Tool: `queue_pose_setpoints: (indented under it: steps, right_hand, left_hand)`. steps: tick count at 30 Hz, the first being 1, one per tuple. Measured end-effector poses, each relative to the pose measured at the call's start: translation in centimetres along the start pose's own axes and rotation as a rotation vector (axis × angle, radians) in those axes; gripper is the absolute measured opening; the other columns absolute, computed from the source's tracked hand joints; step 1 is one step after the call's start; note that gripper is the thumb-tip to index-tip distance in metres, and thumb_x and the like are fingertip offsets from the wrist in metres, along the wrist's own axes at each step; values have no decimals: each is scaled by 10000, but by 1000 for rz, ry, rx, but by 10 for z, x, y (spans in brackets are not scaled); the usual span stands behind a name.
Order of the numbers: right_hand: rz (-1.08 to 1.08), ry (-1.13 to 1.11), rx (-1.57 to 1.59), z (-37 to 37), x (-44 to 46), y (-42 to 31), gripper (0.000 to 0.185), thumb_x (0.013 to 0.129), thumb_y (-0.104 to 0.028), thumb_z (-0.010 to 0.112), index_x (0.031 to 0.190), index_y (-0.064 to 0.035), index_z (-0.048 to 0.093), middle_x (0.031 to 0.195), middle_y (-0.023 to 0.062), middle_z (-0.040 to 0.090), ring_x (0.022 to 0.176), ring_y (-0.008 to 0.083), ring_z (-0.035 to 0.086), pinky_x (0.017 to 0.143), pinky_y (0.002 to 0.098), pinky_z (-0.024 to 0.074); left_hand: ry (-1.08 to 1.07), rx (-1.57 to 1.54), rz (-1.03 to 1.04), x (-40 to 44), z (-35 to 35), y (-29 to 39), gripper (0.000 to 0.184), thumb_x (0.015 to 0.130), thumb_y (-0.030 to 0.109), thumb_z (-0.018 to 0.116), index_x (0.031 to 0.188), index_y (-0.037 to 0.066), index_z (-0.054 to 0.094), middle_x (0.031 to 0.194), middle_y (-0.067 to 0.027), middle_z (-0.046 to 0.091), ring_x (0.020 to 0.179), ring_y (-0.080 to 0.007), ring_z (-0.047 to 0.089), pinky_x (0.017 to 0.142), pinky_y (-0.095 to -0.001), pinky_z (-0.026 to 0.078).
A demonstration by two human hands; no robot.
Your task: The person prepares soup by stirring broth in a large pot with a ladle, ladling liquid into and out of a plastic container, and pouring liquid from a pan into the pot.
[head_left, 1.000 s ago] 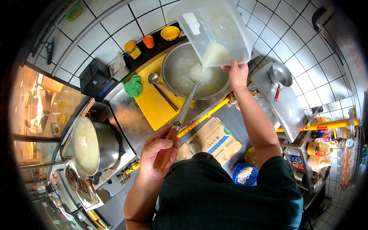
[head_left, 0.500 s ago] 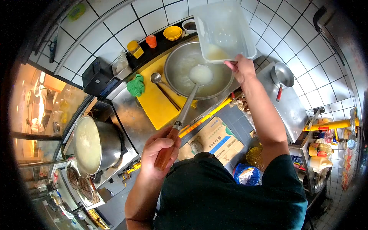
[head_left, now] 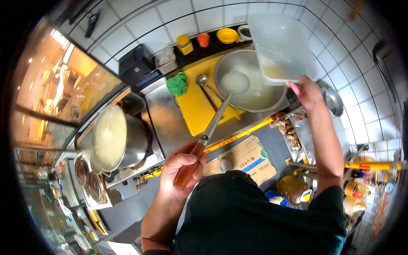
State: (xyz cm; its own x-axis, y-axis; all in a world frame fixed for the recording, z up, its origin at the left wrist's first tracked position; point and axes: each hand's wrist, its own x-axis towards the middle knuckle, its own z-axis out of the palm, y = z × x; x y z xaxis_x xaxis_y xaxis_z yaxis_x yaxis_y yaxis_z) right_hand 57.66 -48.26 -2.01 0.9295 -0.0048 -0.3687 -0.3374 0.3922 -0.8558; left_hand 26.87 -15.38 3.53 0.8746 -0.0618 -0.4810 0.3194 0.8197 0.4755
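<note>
My left hand is wrapped round the wooden handle of a long ladle. The ladle's round bowl, full of pale cloudy liquid, is over the left part of a wide steel basin. More cloudy liquid lies in that basin. With my right hand I grip the near rim of a translucent plastic tub, tilted above the basin's right side. A little yellowish liquid shows at the tub's lower end. A second ladle rests on a yellow cutting board to the left of the basin.
A large steel pot of pale liquid stands on the left. Near the board lie a green cloth and a black box. Small containers, including a yellow bowl, line the back ledge. A steel pan sits at right; flattened cardboard covers some floor.
The view has swung so that the counter things appear further right. The ladle bowl now sits nearer the basin's left side. Both hands keep their grips.
</note>
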Motion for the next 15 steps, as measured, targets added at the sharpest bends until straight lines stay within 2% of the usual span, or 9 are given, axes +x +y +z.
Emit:
queue_pose_setpoints:
  steps: [3,4,7,11,12,15]
  right_hand:
    - [77,-19,-15,2,-19,-6,259,978,-80,479,1162,101,500,1086,236,615,983,343,648,781,292,641]
    - [64,-48,-44,5,-27,-5,250,974,-83,490,1146,97,515,1082,231,616,975,328,655,784,281,639]
    - [95,-155,-79,5,-46,-3,241,956,-92,518,1099,101,538,1089,224,631,964,285,675,842,294,622]
    - [132,-211,-119,24,-74,15,224,952,-99,539,1082,83,553,1025,182,655,876,250,700,780,232,623]
    - [137,-228,-105,31,-84,21,221,952,-101,543,1079,79,556,1007,174,661,857,245,704,764,222,624]
    - [221,-277,-139,49,-99,46,179,959,-131,544,1035,29,572,959,145,675,832,235,714,662,168,609]
  left_hand:
    - [47,-103,87,-26,-10,11,574,790,88,594,1301,-120,434,895,-219,583,453,-187,506,330,-240,385]
    - [39,-107,104,-35,-15,16,587,797,101,595,1315,-114,426,900,-212,579,461,-165,491,330,-238,371]
    - [42,-118,208,-66,-28,29,562,797,109,615,1295,-96,457,894,-165,600,518,-162,522,431,-225,422]
    - [63,-225,400,-104,-55,46,487,823,54,588,1267,-102,461,887,-201,612,529,-180,584,452,-203,493]
    - [105,-261,431,-114,-66,51,489,832,43,583,1284,-99,461,901,-212,604,510,-183,588,379,-223,469]
    - [250,-234,577,-145,-88,64,446,840,38,558,1250,-113,467,887,-208,606,492,-159,573,359,-209,457]
